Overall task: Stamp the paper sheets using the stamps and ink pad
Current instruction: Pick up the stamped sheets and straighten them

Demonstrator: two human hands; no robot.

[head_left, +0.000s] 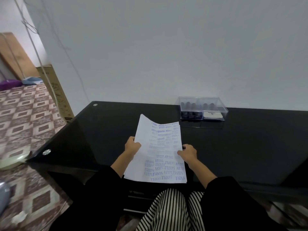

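Two hands hold a thin stack of paper sheets (158,150) over the near edge of a black glossy surface (250,139). The left hand (132,145) grips the stack's left edge, fingers curled around it; the right hand (188,153) pinches the right edge. Blue stamped words such as SAMPLE, AIR MAIL and FRAGILE cover the top sheet. Well apart, at the far right by the wall, a clear box (202,108) holds dark stamps (190,110) on its left and a white ink pad (213,115) on its right.
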